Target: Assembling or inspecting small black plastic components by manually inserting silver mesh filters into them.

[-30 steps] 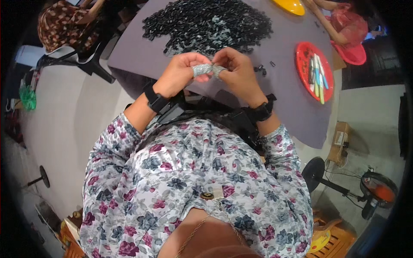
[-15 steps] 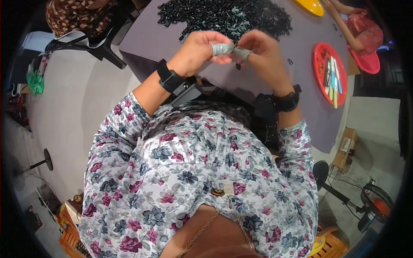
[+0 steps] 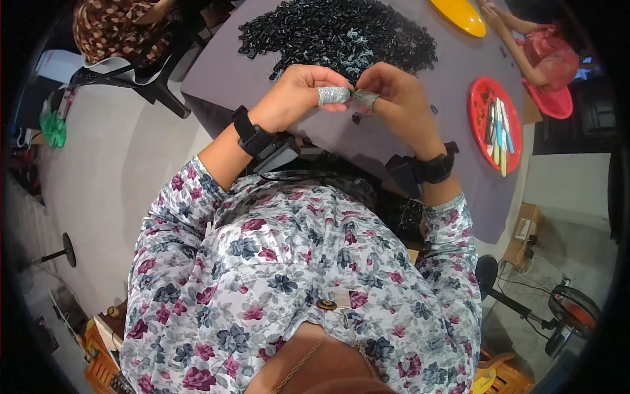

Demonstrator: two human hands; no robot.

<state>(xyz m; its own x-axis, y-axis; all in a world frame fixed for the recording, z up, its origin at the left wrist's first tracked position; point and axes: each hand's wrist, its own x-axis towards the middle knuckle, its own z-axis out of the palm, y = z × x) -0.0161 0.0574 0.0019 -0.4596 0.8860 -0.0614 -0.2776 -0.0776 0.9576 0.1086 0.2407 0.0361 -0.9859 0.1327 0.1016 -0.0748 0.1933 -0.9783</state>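
While black pieces (image 3: pixel 315 36) strew purple table (image 3: pixel 485 200), fan (image 3: pixel 574 308) stands right.

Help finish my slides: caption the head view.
Left hand and right hand, thumbs wrapped, close together near heaped black pieces.

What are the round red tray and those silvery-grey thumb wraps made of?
Round red tray: probably smooth plastic; its colour is bright and even, slightly shiny. Silvery-grey thumb wraps: maybe cloth or tape, since they look rough and wrinkled; I can't tell which.

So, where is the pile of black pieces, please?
In the head view, the pile of black pieces lies at top centre on the table, just beyond the left hand and right hand.
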